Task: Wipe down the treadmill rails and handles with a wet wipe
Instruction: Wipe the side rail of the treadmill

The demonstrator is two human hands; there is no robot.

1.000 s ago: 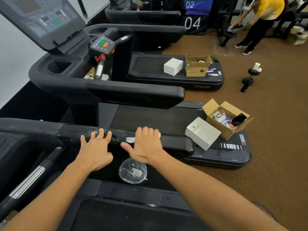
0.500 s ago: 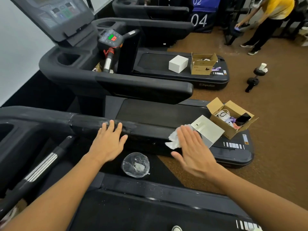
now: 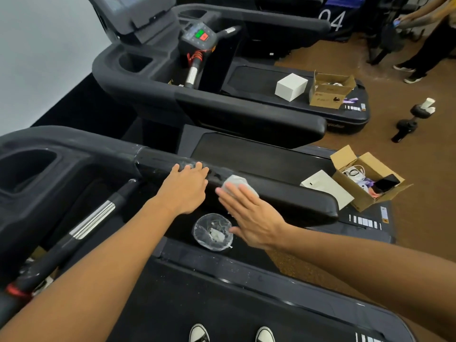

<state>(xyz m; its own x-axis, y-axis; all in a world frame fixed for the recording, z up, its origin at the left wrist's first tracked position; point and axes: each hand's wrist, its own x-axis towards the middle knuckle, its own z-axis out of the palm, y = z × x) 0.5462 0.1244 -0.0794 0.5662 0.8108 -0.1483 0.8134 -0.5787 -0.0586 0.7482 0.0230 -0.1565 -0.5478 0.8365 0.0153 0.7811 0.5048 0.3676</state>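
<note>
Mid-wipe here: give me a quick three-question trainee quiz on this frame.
1. True or false: the right hand presses the wet wipe onto the rail with straight fingers.
2. Where does the left hand rest?
3. The clear cup sits: A) beneath the hands, B) on the floor, C) in the cardboard box.

Key: 1 true; 2 on the same rail, beside the wipe; 3 A.

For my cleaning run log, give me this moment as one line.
step: wiping rail | right hand: flat, pressing wet wipe on treadmill rail | left hand: resting on rail | plastic cup: below hands
</note>
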